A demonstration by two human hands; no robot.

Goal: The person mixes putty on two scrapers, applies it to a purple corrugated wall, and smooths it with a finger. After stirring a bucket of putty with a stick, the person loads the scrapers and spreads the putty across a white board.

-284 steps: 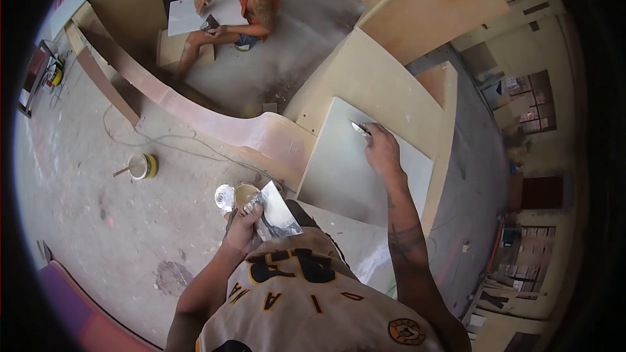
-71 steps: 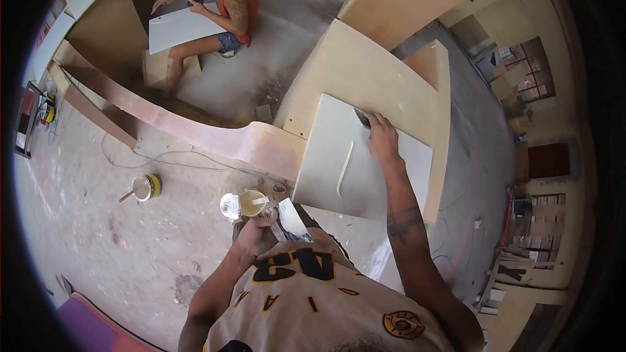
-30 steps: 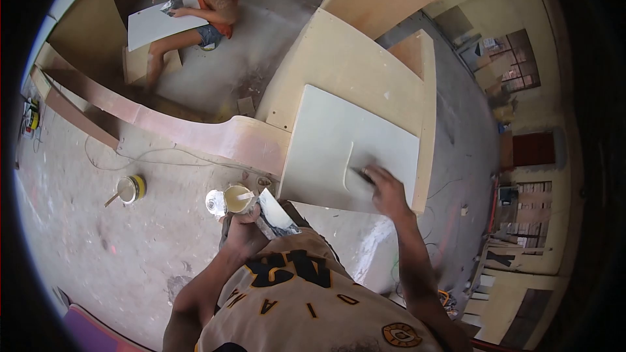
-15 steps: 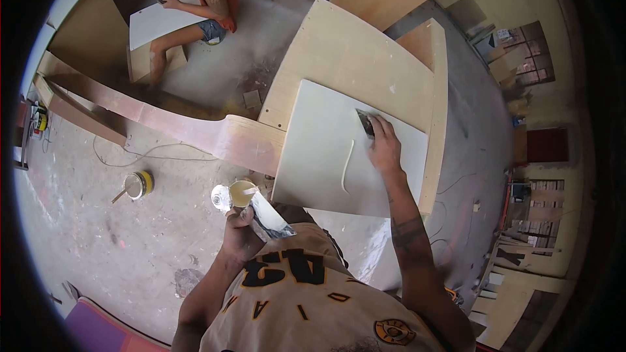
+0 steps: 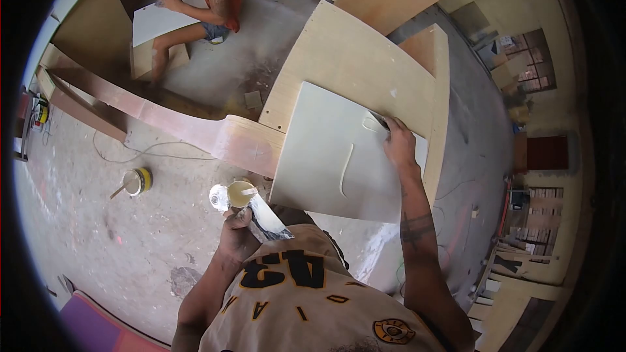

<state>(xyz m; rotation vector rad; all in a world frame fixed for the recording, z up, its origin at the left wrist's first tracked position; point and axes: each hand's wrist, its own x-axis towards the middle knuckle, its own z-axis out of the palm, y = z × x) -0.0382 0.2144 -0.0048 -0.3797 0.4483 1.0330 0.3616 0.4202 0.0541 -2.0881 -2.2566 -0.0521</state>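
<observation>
The right hand (image 5: 400,145) has shifted outward along the far edge of a white board (image 5: 306,163) over the last half second, and a small pale loop (image 5: 370,124) has appeared on its surface. A broad, pale wooden panel (image 5: 345,52) spreads beneath the board, which lies in front of the wearer. Beyond, a co-worker in orange (image 5: 220,0) sits with a white sheet (image 5: 156,25) across the lap. An open can (image 5: 229,193) of cream paste stands just past the left hand (image 5: 238,227), which clasps a silvery plate (image 5: 268,220). The right hand pinches a thin, dark blade (image 5: 379,118) beside the loop. A slender cream streak (image 5: 345,169) curves down the board's middle, well apart from the fingers.
</observation>
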